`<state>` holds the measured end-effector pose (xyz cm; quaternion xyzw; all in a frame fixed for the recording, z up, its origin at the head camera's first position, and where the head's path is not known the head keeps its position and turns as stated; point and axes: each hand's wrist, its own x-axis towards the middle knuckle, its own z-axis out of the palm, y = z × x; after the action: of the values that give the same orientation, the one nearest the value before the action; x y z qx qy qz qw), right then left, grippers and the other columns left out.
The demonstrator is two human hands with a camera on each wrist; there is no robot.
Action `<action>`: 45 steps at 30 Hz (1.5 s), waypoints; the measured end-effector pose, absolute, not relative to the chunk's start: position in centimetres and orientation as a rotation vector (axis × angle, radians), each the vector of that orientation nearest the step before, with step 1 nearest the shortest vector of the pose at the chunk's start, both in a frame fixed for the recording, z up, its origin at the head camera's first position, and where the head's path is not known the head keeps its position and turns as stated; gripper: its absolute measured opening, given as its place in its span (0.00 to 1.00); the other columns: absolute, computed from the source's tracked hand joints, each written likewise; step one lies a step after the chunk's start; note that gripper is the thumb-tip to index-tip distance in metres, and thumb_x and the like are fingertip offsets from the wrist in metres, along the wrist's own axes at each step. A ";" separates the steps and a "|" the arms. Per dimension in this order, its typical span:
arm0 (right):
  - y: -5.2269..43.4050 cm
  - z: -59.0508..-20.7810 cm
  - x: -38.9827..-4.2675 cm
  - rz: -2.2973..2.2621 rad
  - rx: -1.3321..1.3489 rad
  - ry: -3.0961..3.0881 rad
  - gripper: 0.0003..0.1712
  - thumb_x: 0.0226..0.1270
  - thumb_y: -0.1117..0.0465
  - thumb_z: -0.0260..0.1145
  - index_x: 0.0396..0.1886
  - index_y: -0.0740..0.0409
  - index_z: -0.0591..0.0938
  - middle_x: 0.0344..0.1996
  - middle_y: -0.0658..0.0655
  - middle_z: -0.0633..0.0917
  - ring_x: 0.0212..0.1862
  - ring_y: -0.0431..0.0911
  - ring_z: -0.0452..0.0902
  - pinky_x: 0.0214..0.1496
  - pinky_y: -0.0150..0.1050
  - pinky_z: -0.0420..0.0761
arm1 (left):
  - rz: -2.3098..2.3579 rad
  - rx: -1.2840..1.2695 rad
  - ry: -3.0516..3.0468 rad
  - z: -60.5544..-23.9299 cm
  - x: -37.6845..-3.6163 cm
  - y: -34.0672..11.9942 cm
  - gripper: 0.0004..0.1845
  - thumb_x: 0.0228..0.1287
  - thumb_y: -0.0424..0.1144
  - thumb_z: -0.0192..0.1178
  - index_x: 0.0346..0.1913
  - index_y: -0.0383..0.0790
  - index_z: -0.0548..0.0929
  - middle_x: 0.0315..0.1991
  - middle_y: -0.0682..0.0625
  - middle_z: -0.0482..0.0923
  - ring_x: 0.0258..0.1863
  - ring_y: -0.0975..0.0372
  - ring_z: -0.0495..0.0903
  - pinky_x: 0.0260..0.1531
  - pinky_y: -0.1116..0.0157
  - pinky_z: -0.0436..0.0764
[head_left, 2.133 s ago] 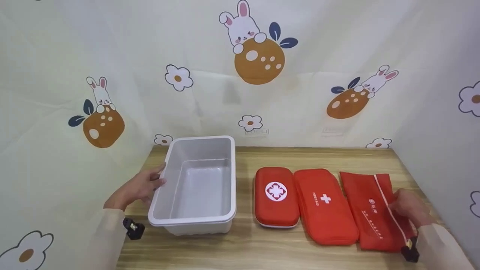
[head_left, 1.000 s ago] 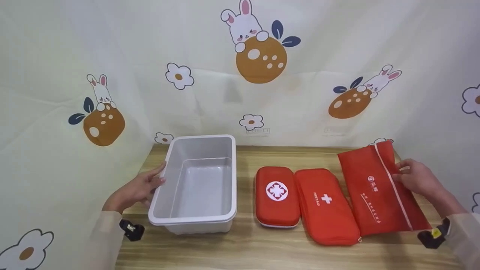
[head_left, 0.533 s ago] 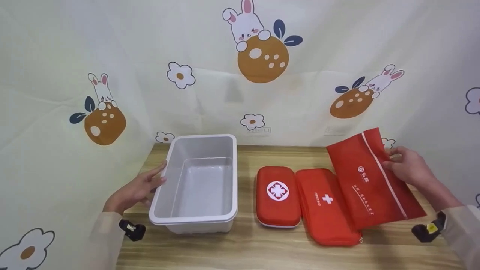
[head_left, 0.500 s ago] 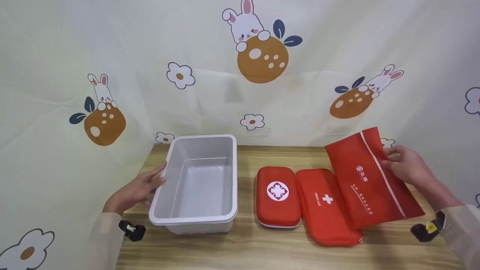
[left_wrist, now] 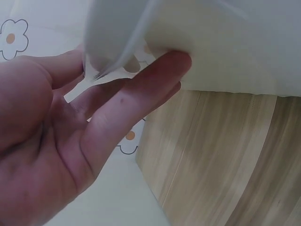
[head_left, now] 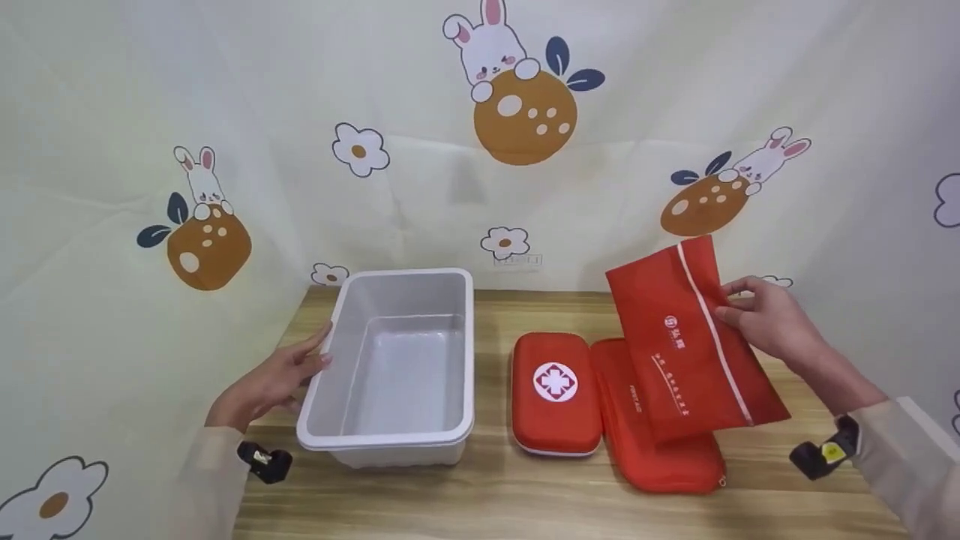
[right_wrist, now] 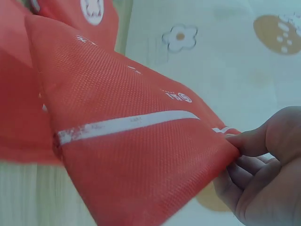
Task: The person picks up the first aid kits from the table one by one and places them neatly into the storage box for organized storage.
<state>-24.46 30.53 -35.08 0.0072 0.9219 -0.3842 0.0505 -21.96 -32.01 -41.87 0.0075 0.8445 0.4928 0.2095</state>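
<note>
In the head view, my right hand pinches the right edge of a flat red fabric pouch with a white stripe and white lettering. The right wrist view shows thumb and fingers on the edge of the pouch. It is raised and tilted, overlapping a red first aid case and hiding its white cross. To the left lies a smaller red case with a white cross emblem. My left hand holds the left rim of a pale grey plastic tub, fingers against its outer wall.
The tub stands on the left of a wood-grain table. A pale curtain printed with rabbits and flowers closes off the back and sides. Dark wrist cameras sit at both cuffs.
My right hand has lifted the red pouch from the table at the right and carried it left, over the first aid case. The left hand and tub have stayed put.
</note>
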 end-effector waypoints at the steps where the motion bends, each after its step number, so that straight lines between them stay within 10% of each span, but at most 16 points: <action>1: 30.2 -34.9 -24.5 -1.172 0.021 2.795 0.30 0.75 0.57 0.61 0.68 0.69 0.64 0.60 0.75 0.78 0.49 0.60 0.87 0.48 0.50 0.88 | 1.372 0.023 2.349 -41.9 -21.9 -32.1 0.40 0.77 0.50 0.51 0.80 0.60 0.39 0.74 0.29 0.59 0.61 0.41 0.77 0.44 0.44 0.87; 11: 27.0 -34.7 -24.7 -1.441 -0.057 2.629 0.31 0.75 0.57 0.62 0.66 0.70 0.64 0.57 0.73 0.81 0.41 0.46 0.89 0.47 0.41 0.89 | 1.395 0.016 2.335 -42.0 -21.6 -32.4 0.41 0.76 0.52 0.52 0.81 0.59 0.39 0.71 0.31 0.64 0.60 0.43 0.78 0.45 0.46 0.87; 22: 23.3 -33.9 -25.5 -1.708 -0.075 2.333 0.28 0.74 0.61 0.60 0.66 0.73 0.64 0.35 0.48 0.89 0.35 0.41 0.89 0.42 0.35 0.89 | 1.432 0.038 2.288 -42.3 -21.9 -32.5 0.38 0.78 0.51 0.49 0.81 0.57 0.43 0.64 0.32 0.71 0.54 0.50 0.81 0.41 0.49 0.89; 45: 12.8 -35.2 -26.9 -1.981 0.001 1.948 0.22 0.74 0.66 0.59 0.64 0.67 0.68 0.37 0.53 0.87 0.35 0.43 0.88 0.43 0.35 0.88 | 1.407 0.062 2.315 -42.1 -22.3 -32.4 0.35 0.78 0.52 0.47 0.81 0.61 0.45 0.61 0.34 0.74 0.50 0.51 0.82 0.38 0.51 0.89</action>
<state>-26.91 12.85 -35.23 0.0002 0.6896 -0.7013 0.1804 -22.31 -32.37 -42.10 0.0224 0.8344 0.5074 0.2143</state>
